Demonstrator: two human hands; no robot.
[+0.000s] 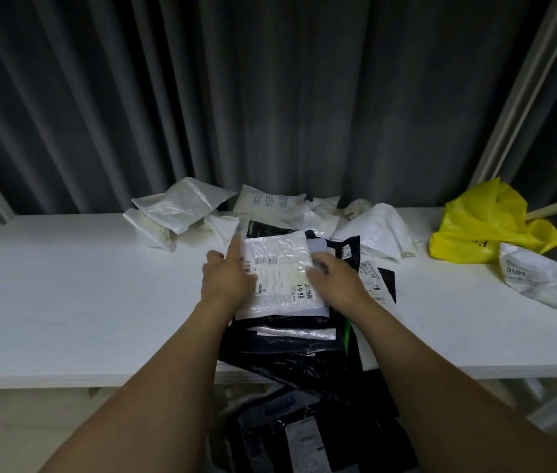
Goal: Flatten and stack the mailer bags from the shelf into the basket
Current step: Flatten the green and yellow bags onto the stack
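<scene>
A white mailer bag with a shipping label [282, 268] lies on top of a stack of flattened black and white mailers [290, 339] on the white shelf [82, 302]. My left hand [227, 276] rests on the white bag's left edge, index finger stretched forward. My right hand [333, 279] presses flat on its right side. The black bags at the bottom of the stack hang over the shelf's front edge. More dark bags [304, 435] lie below the shelf; what holds them is too dark to make out.
Several crumpled white mailers [181, 208] lie along the back of the shelf before a grey curtain. A yellow plastic bag [485, 223] sits at the right, with another white mailer [532, 274] beside it. A metal shelf post [522, 87] rises at the right.
</scene>
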